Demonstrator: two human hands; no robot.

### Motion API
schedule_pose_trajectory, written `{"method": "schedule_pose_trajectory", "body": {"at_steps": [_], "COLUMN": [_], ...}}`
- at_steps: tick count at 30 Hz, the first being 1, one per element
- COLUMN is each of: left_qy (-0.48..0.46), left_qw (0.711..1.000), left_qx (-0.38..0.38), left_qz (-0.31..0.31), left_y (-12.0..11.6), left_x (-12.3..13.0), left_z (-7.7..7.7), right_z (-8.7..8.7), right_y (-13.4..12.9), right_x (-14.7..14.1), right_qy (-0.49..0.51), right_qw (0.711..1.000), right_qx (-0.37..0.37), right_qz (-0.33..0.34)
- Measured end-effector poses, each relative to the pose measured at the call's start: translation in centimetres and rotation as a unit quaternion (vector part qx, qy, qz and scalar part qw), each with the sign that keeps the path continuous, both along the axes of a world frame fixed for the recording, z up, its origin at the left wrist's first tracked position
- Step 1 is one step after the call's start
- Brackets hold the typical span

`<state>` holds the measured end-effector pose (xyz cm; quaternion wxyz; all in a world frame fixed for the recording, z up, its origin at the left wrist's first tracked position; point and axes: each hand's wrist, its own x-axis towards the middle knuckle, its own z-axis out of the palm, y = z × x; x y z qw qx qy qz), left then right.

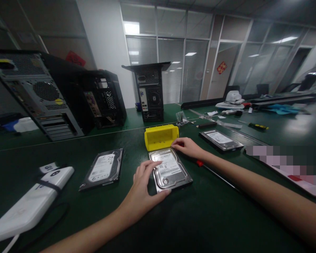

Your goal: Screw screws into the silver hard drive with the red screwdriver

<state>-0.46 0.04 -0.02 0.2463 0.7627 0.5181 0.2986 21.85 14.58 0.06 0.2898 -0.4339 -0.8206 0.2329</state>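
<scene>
A silver hard drive [171, 167] with a white label lies flat on the green table in front of me. My left hand [146, 179] grips its left side, thumb at the near edge and index finger over the top. At the drive's far right corner, my right hand [186, 147] has its fingertips pinched together; whatever is between them is too small to make out. Just behind the drive stands a yellow plastic bin [160, 147], its open side toward me, with a few tiny dark bits inside. A red-handled screwdriver [199, 163] lies beneath my right forearm.
Other hard drives lie left [102, 168] and right [221, 140]. A white power strip [34, 203] is at far left. Computer cases [150, 95] stand behind. A yellow-black screwdriver [258, 126], a small plastic bag [181, 118] and a pink-edged flat object [302, 184] are on the right.
</scene>
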Motion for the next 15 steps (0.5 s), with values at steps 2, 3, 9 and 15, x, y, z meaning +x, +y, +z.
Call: {"method": "schedule_pose_trajectory", "body": {"at_steps": [2,3,9,15], "left_qy": [0.000,0.001,0.004,0.004], "left_qw": [1.000,1.000,1.000,1.000], "left_qx": [-0.001,-0.004,-0.008,-0.009], "left_qz": [0.000,0.000,0.000,-0.002], "left_y": [0.01,0.01,-0.01,0.02], "left_x": [-0.02,-0.02,-0.01,-0.01], "left_z": [-0.08,-0.11,-0.20,-0.04], "right_z": [0.07,0.09,0.04,0.55], "right_y": [-0.04,-0.05,-0.01,-0.14], "right_x": [-0.01,0.00,0.02,0.24], "right_qy": [-0.002,-0.002,-0.002,-0.037], "right_qw": [1.000,1.000,1.000,0.998], "right_qx": [0.001,0.002,-0.006,-0.023], "right_qz": [0.000,-0.003,-0.021,-0.048]}}
